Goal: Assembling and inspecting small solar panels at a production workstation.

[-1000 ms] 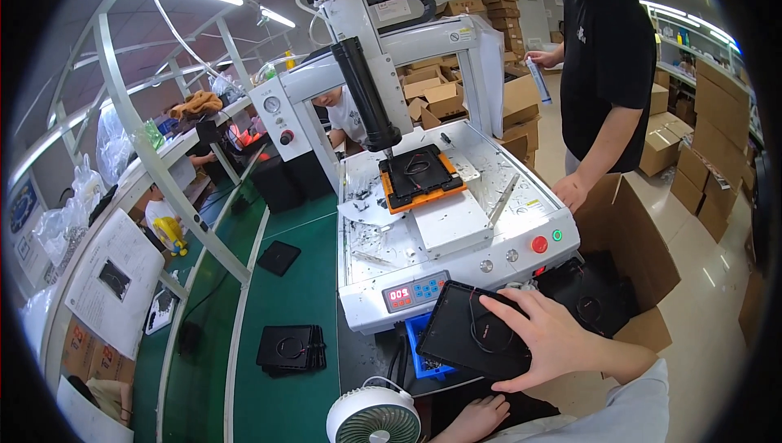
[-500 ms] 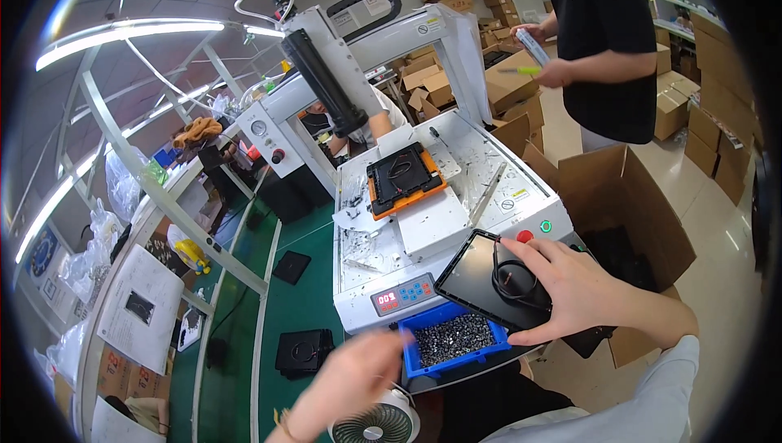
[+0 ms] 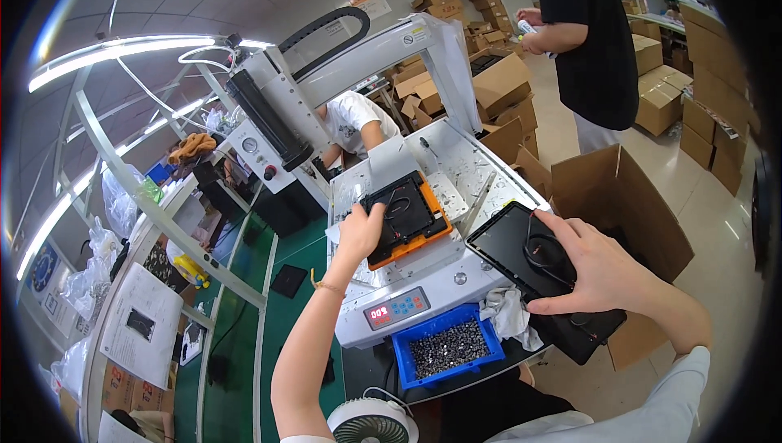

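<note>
My left hand (image 3: 361, 230) rests on a black panel (image 3: 405, 209) in an orange tray (image 3: 423, 239). My right hand (image 3: 599, 268) holds a second black panel (image 3: 509, 239). The machine (image 3: 423, 280) is white, with a red display (image 3: 380, 313). Grey screws fill a blue bin (image 3: 446, 351). The desk (image 3: 244, 361) is green.

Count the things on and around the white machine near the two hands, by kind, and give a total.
Black flat panels: 2 (one in the orange fixture under the left hand, one held by the right hand)
Blue screw bin: 1
White cloth: 1
Small white fan: 1
Total: 5
</note>
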The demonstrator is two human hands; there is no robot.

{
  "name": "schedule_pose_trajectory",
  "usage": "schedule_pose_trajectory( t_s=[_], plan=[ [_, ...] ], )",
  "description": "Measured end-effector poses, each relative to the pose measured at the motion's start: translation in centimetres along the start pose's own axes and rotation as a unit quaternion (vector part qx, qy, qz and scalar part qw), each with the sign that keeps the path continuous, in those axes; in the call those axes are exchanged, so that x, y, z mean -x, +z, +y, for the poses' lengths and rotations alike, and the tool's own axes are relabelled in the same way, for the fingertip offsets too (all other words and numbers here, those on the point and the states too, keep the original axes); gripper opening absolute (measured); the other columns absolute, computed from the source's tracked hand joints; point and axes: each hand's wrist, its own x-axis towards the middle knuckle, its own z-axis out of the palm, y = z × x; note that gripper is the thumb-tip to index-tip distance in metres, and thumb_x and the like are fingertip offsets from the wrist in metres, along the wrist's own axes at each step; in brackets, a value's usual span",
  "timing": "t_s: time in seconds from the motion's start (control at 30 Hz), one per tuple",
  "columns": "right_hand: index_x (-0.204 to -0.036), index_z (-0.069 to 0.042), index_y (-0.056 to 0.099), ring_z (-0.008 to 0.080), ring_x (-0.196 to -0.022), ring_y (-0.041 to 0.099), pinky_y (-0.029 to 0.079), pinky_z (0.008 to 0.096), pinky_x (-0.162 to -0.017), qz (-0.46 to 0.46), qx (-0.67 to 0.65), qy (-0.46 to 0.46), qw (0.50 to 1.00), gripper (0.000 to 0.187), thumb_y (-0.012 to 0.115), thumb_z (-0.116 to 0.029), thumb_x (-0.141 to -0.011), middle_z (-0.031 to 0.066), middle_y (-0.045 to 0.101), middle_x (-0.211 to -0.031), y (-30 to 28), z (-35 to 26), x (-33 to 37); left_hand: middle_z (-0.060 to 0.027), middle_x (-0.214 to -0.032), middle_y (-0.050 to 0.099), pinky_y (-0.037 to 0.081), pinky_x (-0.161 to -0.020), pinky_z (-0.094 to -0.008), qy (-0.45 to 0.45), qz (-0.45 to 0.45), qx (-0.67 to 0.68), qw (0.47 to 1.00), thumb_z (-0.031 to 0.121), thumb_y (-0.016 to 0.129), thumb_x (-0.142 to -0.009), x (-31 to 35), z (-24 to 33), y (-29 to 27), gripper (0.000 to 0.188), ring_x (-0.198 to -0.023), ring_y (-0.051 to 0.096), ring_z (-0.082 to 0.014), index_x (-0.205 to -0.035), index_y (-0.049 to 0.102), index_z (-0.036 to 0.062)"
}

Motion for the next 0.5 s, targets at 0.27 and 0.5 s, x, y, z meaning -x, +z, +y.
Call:
schedule_pose_trajectory(
  t_s=[0.27, 0.5],
  plan=[
    [-0.148, 0.002, 0.031, 0.0429, -0.112, 0.057, 0.048, 0.0451, -0.094, 0.020, 0.033, 0.060, 0.997, 0.117, 0.071, -0.073, -0.068, 0.0325, 0.054, -0.117, -0.5, 0.7, -2.3, -0.0347, -0.129, 0.056, 0.043, -0.103, -0.0437, -0.199, -0.046, -0.089, 0.975, 0.087, 0.056, -0.064, -2.1, 9.3, -0.6, 0.131, -0.119, 0.058, -0.0443, -0.135, 0.037, -0.0207],
    [-0.148, 0.005, 0.028, 0.0485, -0.114, 0.054, 0.047, 0.0493, -0.097, 0.048, 0.110, 0.138, 0.983, 0.119, 0.071, -0.071, -0.066, 0.0364, 0.051, -0.120, 1.4, -0.4, -9.8, -0.0338, -0.130, 0.055, 0.045, -0.102, -0.0417, -0.228, -0.037, -0.043, 0.972, 0.082, 0.064, -0.063, -2.5, 10.7, -1.4, 0.129, -0.122, 0.057, -0.0416, -0.137, 0.033, -0.0197]
  ],
)
